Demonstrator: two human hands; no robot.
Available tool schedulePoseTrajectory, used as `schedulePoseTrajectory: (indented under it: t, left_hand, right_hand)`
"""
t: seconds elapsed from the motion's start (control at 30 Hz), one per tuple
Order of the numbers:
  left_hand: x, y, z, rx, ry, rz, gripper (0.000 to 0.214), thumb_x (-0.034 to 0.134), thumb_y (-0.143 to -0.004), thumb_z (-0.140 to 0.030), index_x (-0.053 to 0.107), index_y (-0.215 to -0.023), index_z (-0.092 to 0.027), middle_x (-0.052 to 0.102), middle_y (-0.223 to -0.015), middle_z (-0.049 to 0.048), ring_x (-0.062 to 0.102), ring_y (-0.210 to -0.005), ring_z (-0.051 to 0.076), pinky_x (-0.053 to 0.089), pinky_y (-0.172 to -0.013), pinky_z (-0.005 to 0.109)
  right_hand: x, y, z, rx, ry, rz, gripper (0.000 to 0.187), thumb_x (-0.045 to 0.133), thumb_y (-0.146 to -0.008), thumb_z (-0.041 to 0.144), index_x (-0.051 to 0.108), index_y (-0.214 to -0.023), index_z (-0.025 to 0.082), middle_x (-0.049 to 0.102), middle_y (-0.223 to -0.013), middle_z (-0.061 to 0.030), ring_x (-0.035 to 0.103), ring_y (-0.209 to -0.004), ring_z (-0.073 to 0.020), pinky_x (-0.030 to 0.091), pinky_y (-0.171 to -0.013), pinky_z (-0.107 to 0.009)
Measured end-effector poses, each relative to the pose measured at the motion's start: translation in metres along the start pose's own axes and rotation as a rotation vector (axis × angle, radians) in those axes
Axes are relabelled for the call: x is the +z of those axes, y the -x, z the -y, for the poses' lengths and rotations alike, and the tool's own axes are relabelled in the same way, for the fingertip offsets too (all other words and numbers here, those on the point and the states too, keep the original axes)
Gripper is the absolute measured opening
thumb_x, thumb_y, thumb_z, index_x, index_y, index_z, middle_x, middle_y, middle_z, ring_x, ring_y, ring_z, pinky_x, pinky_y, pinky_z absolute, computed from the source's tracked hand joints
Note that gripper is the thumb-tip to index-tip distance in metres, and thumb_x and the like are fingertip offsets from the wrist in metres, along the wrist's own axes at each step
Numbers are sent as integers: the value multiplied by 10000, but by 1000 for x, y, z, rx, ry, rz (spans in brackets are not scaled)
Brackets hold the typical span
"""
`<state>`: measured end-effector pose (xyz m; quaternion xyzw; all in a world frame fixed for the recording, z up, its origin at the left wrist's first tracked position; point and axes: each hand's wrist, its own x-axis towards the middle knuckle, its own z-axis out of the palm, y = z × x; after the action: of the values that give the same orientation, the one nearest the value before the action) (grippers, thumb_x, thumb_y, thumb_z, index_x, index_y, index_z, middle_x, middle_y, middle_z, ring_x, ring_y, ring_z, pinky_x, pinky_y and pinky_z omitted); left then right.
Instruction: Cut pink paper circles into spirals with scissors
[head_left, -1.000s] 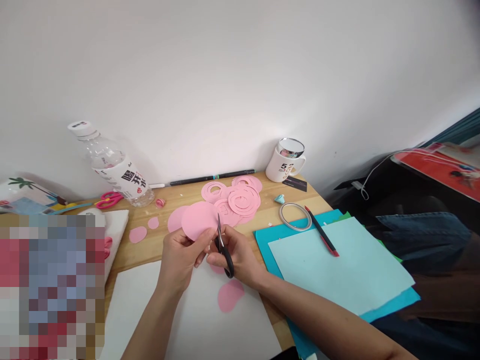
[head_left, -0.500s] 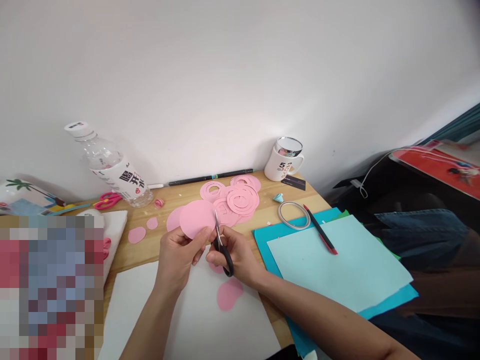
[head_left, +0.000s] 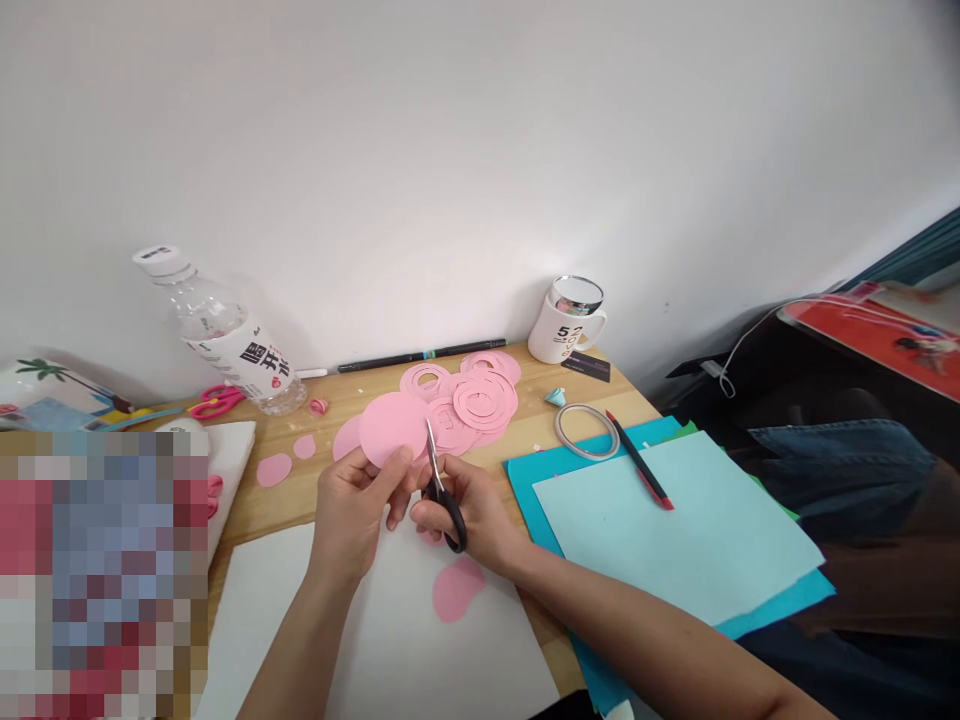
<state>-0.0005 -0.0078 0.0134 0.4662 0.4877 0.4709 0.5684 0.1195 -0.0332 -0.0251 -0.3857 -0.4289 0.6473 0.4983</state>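
My left hand point(head_left: 356, 510) pinches a round pink paper disc point(head_left: 391, 425) by its lower edge. In my right hand point(head_left: 472, 505) is a pair of scissors point(head_left: 452, 515) with black handles, its blades pointing up beside the disc's right edge. Whether the blades touch the paper I cannot tell. Behind the hands lies a pile of pink paper rings and spirals point(head_left: 484, 400). Below them a pink paper piece point(head_left: 458, 590) rests on a large white sheet point(head_left: 435, 660). Two smaller pink cutouts, one of them a paper petal shape point(head_left: 274, 469), lie to the left.
A water bottle point(head_left: 240, 350) and pink scissors point(head_left: 216, 401) stand and lie at the back left. At the back right is a white mug point(head_left: 559, 333). A tape roll point(head_left: 587, 430) and a pen point(head_left: 640, 460) rest on blue paper sheets point(head_left: 675, 540). A black pen point(head_left: 422, 355) lies along the wall.
The pink disc has shifted slightly away from the scissors, and my left hand has moved a little to the left. My right hand stays nearly in place with the scissors.
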Motion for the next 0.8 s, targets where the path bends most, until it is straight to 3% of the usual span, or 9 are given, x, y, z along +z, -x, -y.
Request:
schedulePoseTrajectory:
  t: [0.2, 0.4, 0.57, 0.8]
  left_hand:
    - [-1, 0, 1, 9, 9, -7, 300, 676, -654, -294, 475, -472, -165, 387, -349, -65, 316, -333, 50, 280, -362, 219]
    - [-5, -2, 8, -33, -51, 9, 321, 673, -656, -288, 465, -450, -157, 414, -377, -56, 321, -343, 44, 228, -358, 212]
    - [-5, -1, 7, -49, -23, 11, 307, 677, -646, -286, 484, -447, -154, 439, -388, -51, 336, -338, 44, 233, -351, 207]
    - [-4, 0, 4, -52, -9, 1, 276, 677, -643, -261, 499, -461, -154, 420, -367, -67, 325, -328, 37, 238, -349, 199]
  right_hand:
    - [1, -1, -6, -33, -14, 46, 449, 783, -537, 415, 484, -777, 182, 516, -557, 55, 410, -421, -62, 322, -400, -191]
    - [-4, -4, -4, -128, 23, 28, 440, 784, -565, 362, 459, -808, 191, 490, -613, 48, 454, -549, -97, 342, -480, -207]
    - [-5, -5, -8, -126, 38, 36, 446, 771, -579, 397, 453, -818, 195, 481, -638, 39, 482, -575, -113, 374, -532, -236]
    - [-5, -4, -9, -109, 4, 58, 449, 769, -588, 396, 460, -841, 190, 471, -597, 52, 408, -510, -80, 320, -469, -202]
